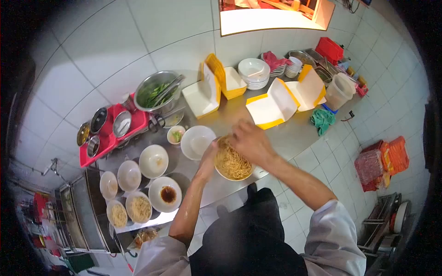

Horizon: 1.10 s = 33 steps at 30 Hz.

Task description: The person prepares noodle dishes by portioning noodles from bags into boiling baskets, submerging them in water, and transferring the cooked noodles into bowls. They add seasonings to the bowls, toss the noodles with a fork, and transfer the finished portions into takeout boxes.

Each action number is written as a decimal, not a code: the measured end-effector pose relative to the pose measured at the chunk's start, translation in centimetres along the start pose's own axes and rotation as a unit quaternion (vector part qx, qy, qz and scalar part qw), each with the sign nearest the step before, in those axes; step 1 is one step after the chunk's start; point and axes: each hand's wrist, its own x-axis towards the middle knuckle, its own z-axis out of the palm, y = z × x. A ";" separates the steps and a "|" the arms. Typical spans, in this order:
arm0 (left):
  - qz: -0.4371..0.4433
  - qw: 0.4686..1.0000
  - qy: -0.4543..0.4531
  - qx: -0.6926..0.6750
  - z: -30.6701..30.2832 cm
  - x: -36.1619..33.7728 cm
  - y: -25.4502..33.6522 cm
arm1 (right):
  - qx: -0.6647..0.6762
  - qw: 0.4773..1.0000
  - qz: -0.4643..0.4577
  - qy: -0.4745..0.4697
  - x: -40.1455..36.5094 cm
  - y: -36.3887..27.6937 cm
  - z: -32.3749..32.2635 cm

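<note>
Brown noodles (235, 164) fill a round bowl at the counter's front edge, close to my body. My left hand (210, 158) is at the bowl's left side, its fingers blurred and partly hidden. Over the bowl's upper part is my right hand (248, 141), fingers bent down toward the noodles; blur hides whether they hold anything. An empty white bowl (198, 142) stands just beyond my left hand. To its left is a small bowl with green pieces (176, 135).
White bowls, including one with dark sauce (168, 194) and two with pale noodles (138, 208), stand left. Behind are a steel bowl of greens (156, 94), open yellow-white boxes (272, 105) and stacked plates (254, 73). A green cloth (322, 121) lies right.
</note>
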 end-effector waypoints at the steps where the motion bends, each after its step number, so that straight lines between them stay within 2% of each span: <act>1: -0.017 1.000 0.018 0.008 0.1 1.2 -0.4 | -0.006 0.999 -0.031 0.011 -1.0 -0.5 0.1; 2: -0.017 1.000 0.015 0.009 0.1 2.4 -1.2 | 0.012 0.999 -0.031 0.023 -2.2 -0.7 -0.2; 4: -0.027 0.994 0.076 -0.069 -0.3 5.1 -3.3 | 0.039 0.998 -0.014 0.039 -5.7 -0.6 -0.1; 6: -0.011 0.990 0.109 -0.090 -0.2 8.0 -5.2 | 0.047 0.998 0.004 0.045 -9.6 1.0 1.6; 7: 0.005 0.984 0.141 -0.111 0.4 9.4 -5.6 | 0.074 0.995 0.040 0.062 -11.3 2.2 2.7; 9: 0.002 0.985 0.142 -0.102 2.6 11.7 -5.1 | 0.101 0.988 0.088 0.078 -13.8 5.5 4.0; 11: 0.024 0.976 0.188 -0.110 4.0 14.6 -5.5 | 0.167 0.947 0.216 0.167 -15.8 8.7 5.1; 12: 0.034 0.975 0.197 -0.094 4.9 15.8 -5.4 | 0.163 0.924 0.295 0.184 -16.8 10.0 5.6; 13: 0.029 0.977 0.191 -0.090 5.6 17.0 -5.3 | 0.160 0.921 0.303 0.185 -17.6 11.3 6.0; 15: 0.087 0.981 0.138 -0.100 6.5 19.1 -4.7 | 0.241 0.768 0.527 0.273 -17.5 14.3 5.7; 17: 0.095 0.979 0.126 -0.126 7.5 20.4 -4.2 | 0.236 0.769 0.540 0.246 -17.3 18.4 4.6; 19: 0.063 0.973 0.136 -0.174 7.8 21.0 -4.0 | 0.231 0.768 0.556 0.219 -16.7 22.0 4.7; 21: 0.077 0.972 0.146 -0.166 7.5 20.7 -4.6 | 0.133 0.825 0.532 0.139 -15.7 25.1 5.7; 22: 0.077 0.970 0.156 -0.169 7.2 20.4 -4.8 | 0.135 0.833 0.532 0.070 -14.0 26.0 4.7; 23: 0.089 0.971 0.159 -0.157 7.7 20.0 -4.1 | 0.140 0.818 0.558 -0.019 -12.9 27.0 4.9; 24: 0.110 0.970 0.159 -0.149 8.3 19.3 -3.0 | 0.151 0.817 0.553 -0.062 -11.5 27.7 4.2; 25: 0.111 0.969 0.145 -0.164 8.3 18.6 -2.5 | 0.066 0.872 0.482 -0.058 -13.1 28.7 7.5; 26: 0.129 0.977 0.145 -0.090 7.0 18.4 -3.4 | 0.111 0.883 0.453 -0.053 -13.0 29.2 7.7; 27: 0.124 0.979 0.139 -0.089 4.6 18.1 -5.0 | 0.112 0.889 0.433 -0.094 -13.5 29.7 8.6; 28: 0.128 0.970 0.117 -0.169 5.8 19.4 -3.1 | 0.101 0.918 0.382 -0.048 -13.6 30.0 7.6; 29: 0.098 0.959 0.112 -0.241 6.6 16.8 -1.7 | 0.142 0.894 0.422 -0.049 -15.1 30.0 8.9; 30: 0.107 0.959 0.105 -0.240 6.8 15.7 -1.4 | 0.116 0.925 0.345 -0.106 -14.3 29.5 5.5; 31: 0.103 0.954 0.165 -0.227 6.9 14.8 -1.4 | 0.112 0.927 0.344 -0.097 -14.4 29.3 5.3; 32: 0.097 0.946 0.225 -0.213 7.1 14.3 -1.1 | 0.150 0.890 0.424 -0.074 -15.1 28.4 5.7; 33: 0.101 0.948 0.217 -0.211 7.4 14.0 -0.5 | 0.187 0.843 0.501 -0.050 -15.3 27.7 5.8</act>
